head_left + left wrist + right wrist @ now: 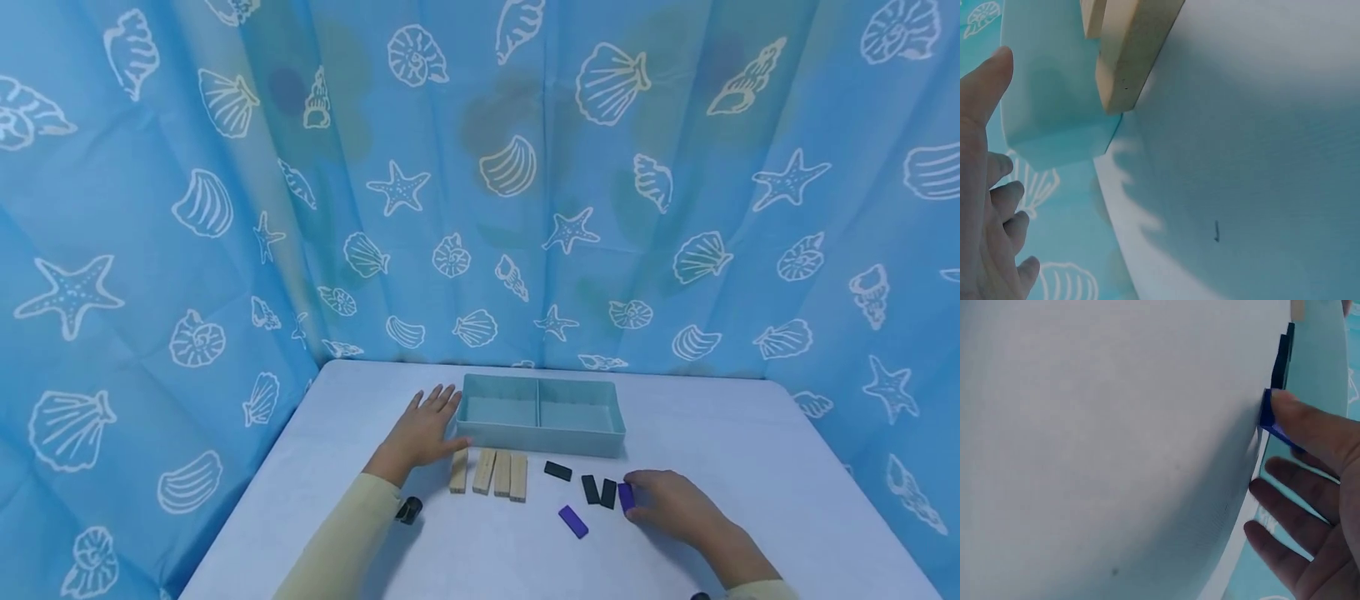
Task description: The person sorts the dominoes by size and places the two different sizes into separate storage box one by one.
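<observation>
My right hand (678, 506) pinches a purple block (626, 498) between thumb and fingers, at the right end of a row of small blocks. In the right wrist view the thumb lies against that purple block (1267, 414), while the other fingers spread loosely. Just left of it are two black blocks (608, 494), and a third black block (558, 471) lies farther left. Another purple block (573, 522) lies slanted nearer me. My left hand (423, 429), fingers extended, is beside the left end of a blue-green two-compartment tray (540, 438), holding nothing. Several wooden blocks (502, 473) stand close to its thumb.
The tray sits toward the back of a white-covered table (480, 558). Blue curtains (465, 208) with shell and starfish prints enclose the back and sides.
</observation>
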Demonstrator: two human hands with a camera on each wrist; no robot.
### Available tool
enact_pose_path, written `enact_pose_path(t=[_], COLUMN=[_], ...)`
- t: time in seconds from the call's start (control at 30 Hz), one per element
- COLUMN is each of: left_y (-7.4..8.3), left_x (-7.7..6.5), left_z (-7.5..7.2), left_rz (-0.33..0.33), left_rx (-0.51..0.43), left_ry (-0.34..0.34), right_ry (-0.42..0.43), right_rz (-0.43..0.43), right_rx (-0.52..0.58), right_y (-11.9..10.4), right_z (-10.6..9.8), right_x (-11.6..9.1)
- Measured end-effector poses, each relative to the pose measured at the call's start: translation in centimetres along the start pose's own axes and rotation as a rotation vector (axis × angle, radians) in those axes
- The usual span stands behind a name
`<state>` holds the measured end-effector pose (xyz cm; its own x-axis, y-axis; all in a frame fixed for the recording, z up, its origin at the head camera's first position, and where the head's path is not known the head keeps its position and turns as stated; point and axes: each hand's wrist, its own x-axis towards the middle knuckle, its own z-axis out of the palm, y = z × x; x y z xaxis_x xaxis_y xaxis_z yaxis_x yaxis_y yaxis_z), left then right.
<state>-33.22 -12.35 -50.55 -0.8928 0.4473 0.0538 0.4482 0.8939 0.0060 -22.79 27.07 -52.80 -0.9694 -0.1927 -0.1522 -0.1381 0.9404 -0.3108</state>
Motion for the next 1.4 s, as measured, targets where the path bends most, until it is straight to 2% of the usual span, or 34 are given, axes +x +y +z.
enact_pose_path(t=[0.23, 0.47, 0.57, 0.8, 0.9, 1.03, 1.17, 1.4], left_y=[0.8, 1.0, 1.0, 1.1, 1.1, 0.9, 0.3, 0.1], left_x=[0.8, 1.4, 1.6, 2.3, 2.7, 3.5, 4.1, 4.5], left_z=[0.0, -0.4, -0.6, -0.8, -0.9, -0.8, -0.3, 0.4], left_rz=[0.013, -0.002, 0.003, 0.036, 0.055, 0.042, 0.013, -0.006], left_rx=[-0.004, 0.004, -0.01, 0.008, 0.001, 0.02, 0.021, -0.047], left_ry=[-0.045, -0.04, -0.045, -0.026, -0.021, -0.01, -0.006, -0.025], right_ry=[0.024, 0.011, 0.041, 0.151, 0.223, 0.291, 0.298, 0.305], right_rz=[0.004, 0.013, 0.018, 0.031, 0.008, -0.033, -0.045, -0.055], right_rx=[0.145, 0.315, 0.369, 0.574, 0.605, 0.615, 0.668, 0.744], right_y=[0.8, 0.9, 0.9, 0.3, 0.1, -0.2, -0.9, -2.1], right_z=[-0.3, -0.4, -0.6, -0.8, -1.1, -1.6, -1.8, -2.3], right_x=[-0.6, -0.2, 0.0, 0.7, 1.3, 2.6, 3.9, 5.6])
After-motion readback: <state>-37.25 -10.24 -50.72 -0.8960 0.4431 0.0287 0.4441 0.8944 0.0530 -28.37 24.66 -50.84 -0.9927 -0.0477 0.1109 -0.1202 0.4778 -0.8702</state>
